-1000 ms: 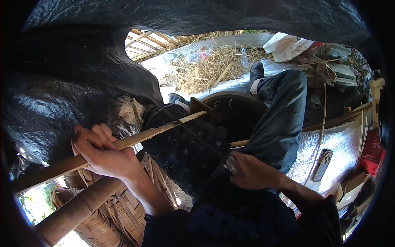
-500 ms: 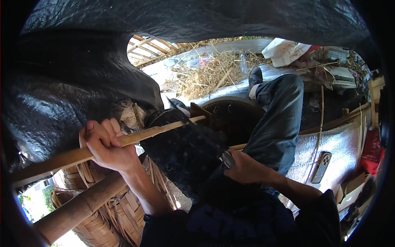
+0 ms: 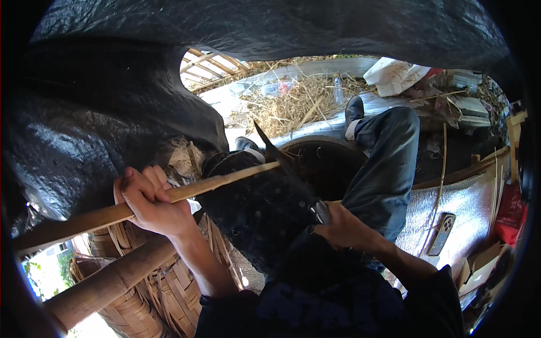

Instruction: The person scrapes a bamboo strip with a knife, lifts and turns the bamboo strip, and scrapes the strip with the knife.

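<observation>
My left hand point(image 3: 153, 200) is closed around a long split bamboo strip point(image 3: 220, 181), fingers curled over it. The strip slants from the lower left up to its pale, tapered end above a dark speckled cloth point(image 3: 248, 208) over my left leg. In my right hand point(image 3: 348, 228) is the handle of a large knife point(image 3: 276, 156). Its dark blade points up and to the left, crossing close to the strip's far end; whether they touch I cannot tell. Behind the blade stands a round dark tub-like container point(image 3: 324, 163), its inside in shadow.
A thick bamboo pole point(image 3: 112, 281) and woven baskets point(image 3: 169, 298) are at lower left. Black plastic sheeting point(image 3: 101, 112) hangs left and overhead. Straw point(image 3: 293, 104) and a clear bottle point(image 3: 338, 89) lie ahead. A phone point(image 3: 441, 234) rests on silvery sheeting at right.
The knife blade has swung up and turned, so its pointed tip now stands above the strip's end. My right hand shifted slightly right; my left hand keeps its grip.
</observation>
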Demonstrator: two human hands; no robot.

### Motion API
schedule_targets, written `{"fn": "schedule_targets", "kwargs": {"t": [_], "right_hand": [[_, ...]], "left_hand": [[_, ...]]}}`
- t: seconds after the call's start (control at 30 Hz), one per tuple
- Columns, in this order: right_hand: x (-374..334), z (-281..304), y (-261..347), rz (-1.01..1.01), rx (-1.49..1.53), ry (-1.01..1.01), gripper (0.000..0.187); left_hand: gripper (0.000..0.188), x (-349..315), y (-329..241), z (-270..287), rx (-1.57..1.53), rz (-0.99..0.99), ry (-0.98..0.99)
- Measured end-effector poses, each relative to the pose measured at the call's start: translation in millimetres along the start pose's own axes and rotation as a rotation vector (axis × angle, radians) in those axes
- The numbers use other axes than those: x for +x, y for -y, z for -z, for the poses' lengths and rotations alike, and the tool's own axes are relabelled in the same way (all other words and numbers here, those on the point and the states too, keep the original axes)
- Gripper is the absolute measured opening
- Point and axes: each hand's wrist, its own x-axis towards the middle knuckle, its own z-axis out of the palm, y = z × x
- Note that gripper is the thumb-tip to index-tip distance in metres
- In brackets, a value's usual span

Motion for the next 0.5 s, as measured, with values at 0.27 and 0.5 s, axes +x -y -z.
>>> {"fn": "schedule_targets", "kwargs": {"t": [0.27,0.5], "right_hand": [[-37,-16,27,0.581,-0.184,0.033,0.035],[-11,-30,-1,0.616,-0.176,-0.062,0.044]], "left_hand": [[0.027,-2,-1,-13,0.179,-0.098,-0.026],[0.036,5,-1,-2,-0.1,0.106,0.178]]}}
